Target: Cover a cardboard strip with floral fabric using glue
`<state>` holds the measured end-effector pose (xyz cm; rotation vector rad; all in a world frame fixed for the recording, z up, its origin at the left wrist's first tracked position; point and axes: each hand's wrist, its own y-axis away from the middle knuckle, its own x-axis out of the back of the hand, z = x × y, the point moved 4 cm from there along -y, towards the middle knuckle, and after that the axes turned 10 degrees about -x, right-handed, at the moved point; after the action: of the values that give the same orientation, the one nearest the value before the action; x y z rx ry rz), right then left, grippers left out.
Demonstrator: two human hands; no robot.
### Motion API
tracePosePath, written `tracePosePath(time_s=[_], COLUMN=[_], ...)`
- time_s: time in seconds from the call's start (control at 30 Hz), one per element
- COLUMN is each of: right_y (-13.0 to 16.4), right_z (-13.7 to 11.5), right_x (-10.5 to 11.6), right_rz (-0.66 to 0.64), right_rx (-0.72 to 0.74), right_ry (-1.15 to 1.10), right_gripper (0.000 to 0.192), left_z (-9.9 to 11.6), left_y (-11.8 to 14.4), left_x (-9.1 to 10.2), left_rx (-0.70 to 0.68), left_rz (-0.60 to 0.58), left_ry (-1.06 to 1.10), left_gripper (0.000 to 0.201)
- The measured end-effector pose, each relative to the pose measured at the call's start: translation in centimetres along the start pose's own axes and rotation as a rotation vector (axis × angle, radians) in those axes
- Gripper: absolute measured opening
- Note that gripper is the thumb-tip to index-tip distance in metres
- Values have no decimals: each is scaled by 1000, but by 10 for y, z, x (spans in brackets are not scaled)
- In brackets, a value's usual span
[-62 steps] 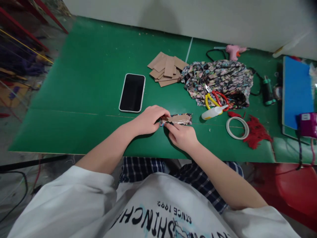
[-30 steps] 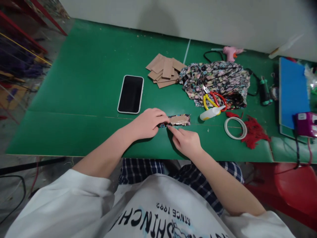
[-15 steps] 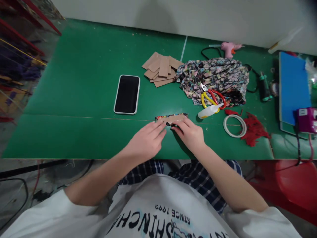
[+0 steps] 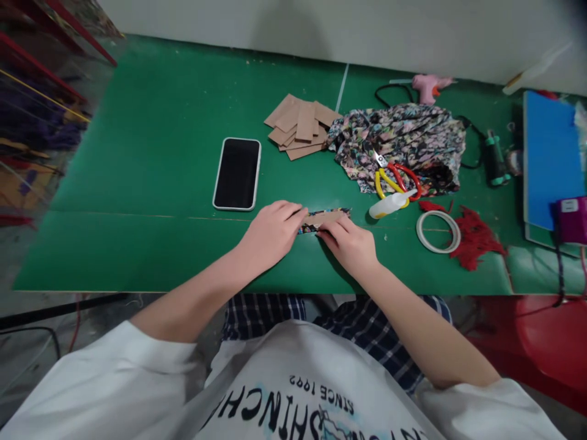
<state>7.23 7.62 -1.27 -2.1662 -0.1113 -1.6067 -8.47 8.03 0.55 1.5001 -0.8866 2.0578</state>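
Note:
A small cardboard strip wrapped in flowered cloth (image 4: 329,217) lies flat on the green table (image 4: 160,183) near its front edge. My left hand (image 4: 270,235) rests palm down with its fingertips over the strip's left end. My right hand (image 4: 351,244) presses on the strip's near edge with bent fingers. Both hands touch the strip, and its left part is hidden under my fingers.
A black phone (image 4: 237,173) lies behind my left hand. Further back are loose cardboard pieces (image 4: 300,126), a heap of flowered cloth (image 4: 398,143), yellow-and-red scissors (image 4: 392,178), a glue bottle (image 4: 389,206), a tape ring (image 4: 438,231), red threads (image 4: 474,241), a pink glue gun (image 4: 428,87) and a blue board (image 4: 545,159).
My left hand drew back off the strip half a second ago and has returned onto its left end. My right hand moved from pointing at the near edge to pressing on it.

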Motion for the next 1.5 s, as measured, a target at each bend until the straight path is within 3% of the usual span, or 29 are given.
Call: tracePosePath(time_s=[0.37,1.03,1.33,1.5], right_y=[-1,0,-3,2], right_z=[0,-5,-5,-1], right_x=[-2,-5,-2,11], right_rz=[31,63,102,231], right_rx=[25,97,11,-70], right_ry=[6,127,92,21], right_gripper=[23,25,20,17], left_z=[3,0,0,-3], left_y=[-8,-14,-17,-17], left_x=[-8,-13,-13,-15], left_rx=[-104,-12,6,8], left_rz=[58,30,41,35], left_ry=[97,213,228,244], left_gripper=[32,27,19,19])
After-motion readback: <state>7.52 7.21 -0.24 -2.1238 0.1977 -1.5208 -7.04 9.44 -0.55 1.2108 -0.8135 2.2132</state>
